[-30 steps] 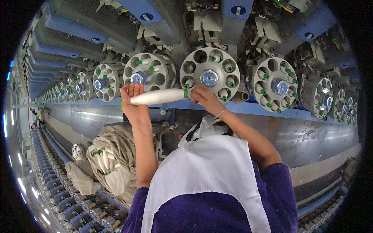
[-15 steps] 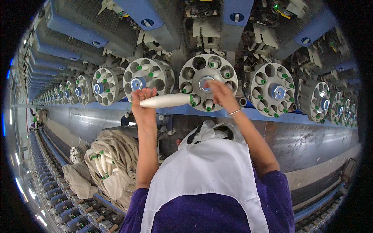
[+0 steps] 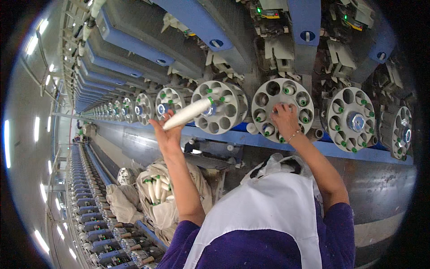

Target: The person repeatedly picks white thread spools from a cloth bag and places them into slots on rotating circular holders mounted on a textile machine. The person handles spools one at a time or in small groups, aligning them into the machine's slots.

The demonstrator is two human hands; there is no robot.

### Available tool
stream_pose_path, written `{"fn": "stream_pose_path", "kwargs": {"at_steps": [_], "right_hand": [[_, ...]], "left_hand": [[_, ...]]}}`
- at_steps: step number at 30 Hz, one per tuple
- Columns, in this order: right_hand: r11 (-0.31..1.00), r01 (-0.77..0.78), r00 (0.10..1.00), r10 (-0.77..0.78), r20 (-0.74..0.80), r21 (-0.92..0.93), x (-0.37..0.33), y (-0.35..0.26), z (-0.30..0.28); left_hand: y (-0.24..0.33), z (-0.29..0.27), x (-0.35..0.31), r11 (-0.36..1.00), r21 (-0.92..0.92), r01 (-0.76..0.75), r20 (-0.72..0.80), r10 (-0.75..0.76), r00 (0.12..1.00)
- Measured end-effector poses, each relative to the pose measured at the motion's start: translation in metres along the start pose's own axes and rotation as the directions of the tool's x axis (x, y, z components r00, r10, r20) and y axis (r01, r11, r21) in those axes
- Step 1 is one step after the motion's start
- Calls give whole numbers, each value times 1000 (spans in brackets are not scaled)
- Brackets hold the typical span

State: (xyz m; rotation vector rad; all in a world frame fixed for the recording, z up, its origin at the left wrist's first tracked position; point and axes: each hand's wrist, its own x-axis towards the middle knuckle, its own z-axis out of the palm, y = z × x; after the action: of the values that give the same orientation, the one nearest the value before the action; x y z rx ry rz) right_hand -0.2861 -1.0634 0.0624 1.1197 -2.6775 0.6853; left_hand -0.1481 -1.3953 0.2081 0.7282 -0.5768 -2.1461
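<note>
1. Bobbin (image 3: 187, 114) of white yarn is in the left grip (image 3: 169, 134); it is tilted, with the lower end at the fingers and the green upper end pointing up and right, away from the grip.
2. The left grip is clamped around this lower end: the palm is turned upward, the thumb stands out to the left, and the fingers are behind the yarn.
3. The left forearm (image 3: 182, 184) rises from below this grip and leans a little to the left.
4. The right grip (image 3: 286, 120) is at the front of a round magazine (image 3: 268, 102), well to the right of the left grip. Its fingers are bent over the centre; because they cover this place, I cannot tell whether they are clamped on something or only rest there.
5. The right forearm (image 3: 321, 168) comes from the lower right, and a thin bracelet (image 3: 294, 134) is on the wrist, just below the right grip.
6. Around the right grip, several pockets of the magazine contain green-tipped bobbins (image 3: 289, 90).
7. To the right of the left grip, behind the held bobbin, is a second magazine (image 3: 221, 107).
8. Below the left grip, a beige sack (image 3: 162, 214) contains more white bobbins (image 3: 156, 188).
</note>
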Motion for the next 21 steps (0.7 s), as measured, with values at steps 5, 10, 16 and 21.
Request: {"fn": "stream_pose_path", "kwargs": {"at_steps": [5,10,16,21], "right_hand": [[889,-234,971,236,43,395,-8,-6,11],[984,-3,989,30,146,-180,-12,4,-15],[883,236,930,-84,-357,407,15,-39,-48],[832,328,878,-93,-469,448,35,-68,-63]], "left_hand": [[0,2,-24,983,-94,155,97,-145,985],[-24,9,-51,980,177,-94,378,20,925],[-71,24,-84,906,382,-183,492,-32,870],[-99,28,-102,870,454,-191,481,-59,875]]}}
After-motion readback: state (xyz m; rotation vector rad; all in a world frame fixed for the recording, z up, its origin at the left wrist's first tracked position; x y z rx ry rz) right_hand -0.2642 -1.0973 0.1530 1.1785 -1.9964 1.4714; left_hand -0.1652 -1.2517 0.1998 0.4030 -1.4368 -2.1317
